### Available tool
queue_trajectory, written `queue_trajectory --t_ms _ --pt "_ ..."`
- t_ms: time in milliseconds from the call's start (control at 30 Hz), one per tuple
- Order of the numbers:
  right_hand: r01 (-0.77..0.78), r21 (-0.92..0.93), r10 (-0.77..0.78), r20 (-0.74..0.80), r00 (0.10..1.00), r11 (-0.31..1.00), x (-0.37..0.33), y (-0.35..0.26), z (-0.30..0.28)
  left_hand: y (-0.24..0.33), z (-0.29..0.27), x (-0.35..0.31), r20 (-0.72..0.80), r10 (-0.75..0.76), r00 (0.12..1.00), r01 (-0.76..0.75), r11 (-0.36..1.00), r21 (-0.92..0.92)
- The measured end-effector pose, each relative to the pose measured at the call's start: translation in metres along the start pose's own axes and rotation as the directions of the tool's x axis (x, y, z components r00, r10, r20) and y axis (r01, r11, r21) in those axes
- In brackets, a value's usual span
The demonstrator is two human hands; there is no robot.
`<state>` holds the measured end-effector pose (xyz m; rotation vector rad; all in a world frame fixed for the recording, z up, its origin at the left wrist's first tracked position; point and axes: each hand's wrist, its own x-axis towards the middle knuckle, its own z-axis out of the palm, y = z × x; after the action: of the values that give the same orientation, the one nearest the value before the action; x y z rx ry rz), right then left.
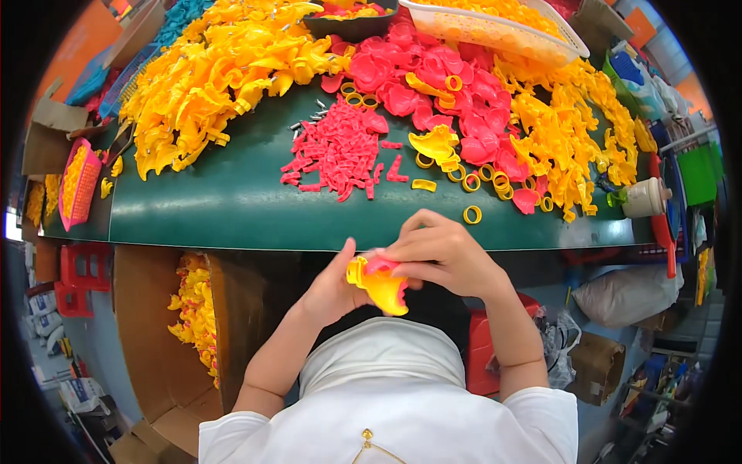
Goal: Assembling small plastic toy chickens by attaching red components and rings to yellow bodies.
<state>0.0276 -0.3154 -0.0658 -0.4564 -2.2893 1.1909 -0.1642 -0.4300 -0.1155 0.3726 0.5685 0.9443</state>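
While both hands meet just below the near edge of the green tabletop (232, 201), they share one yellow plastic part (382, 288) with a pink piece (379, 264) set at its top. Left hand (332, 288) cups the yellow part from the left, thumb up, fingers closed around it. Right hand (440, 251) comes over from the right, fingers (410, 247) curled and pressed onto the pink piece and the top of the yellow part. Part sits in front of the person's chest, above the white shirt (386, 387), off the tabletop.

On the tabletop: a heap of small pink strips (336, 151) near the middle, a big pile of yellow parts (224, 69) to the left, a pile of round pink pieces (433, 85) to the right, more yellow parts (564, 131) far right. Yellow rings (472, 214) scattered near the right hand, one just beyond it. Clear basket (495, 27) with yellow parts at the top edge. Cardboard box (154, 340) below the tabletop on the left holds assembled yellow-pink pieces (197, 309). Pink basket (77, 182) at far left.
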Motion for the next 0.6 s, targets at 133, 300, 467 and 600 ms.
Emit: queue_trajectory --t_ms 133,300,467,600 --pt "-0.131 -0.154 0.117 -0.100 0.988 0.979 0.021 0.014 -0.023 -0.007 -0.008 0.014 0.258 0.128 0.958 -0.018 0.921 -0.389" --pt "-0.156 -0.848 -0.222 -0.304 0.926 0.507 0.051 0.058 -0.036 0.011 0.007 0.025 0.086 0.301 0.950 -0.262 0.914 -0.311" --pt "-0.230 -0.709 -0.015 -0.322 0.947 0.667 0.062 0.052 -0.064 0.032 0.022 0.045 -0.037 0.316 0.948 -0.299 0.848 -0.438" --pt "-0.224 -0.154 0.141 -0.419 0.897 0.962 0.050 0.012 -0.045 0.045 0.023 0.048 -0.099 0.442 0.892 -0.449 0.834 -0.321"
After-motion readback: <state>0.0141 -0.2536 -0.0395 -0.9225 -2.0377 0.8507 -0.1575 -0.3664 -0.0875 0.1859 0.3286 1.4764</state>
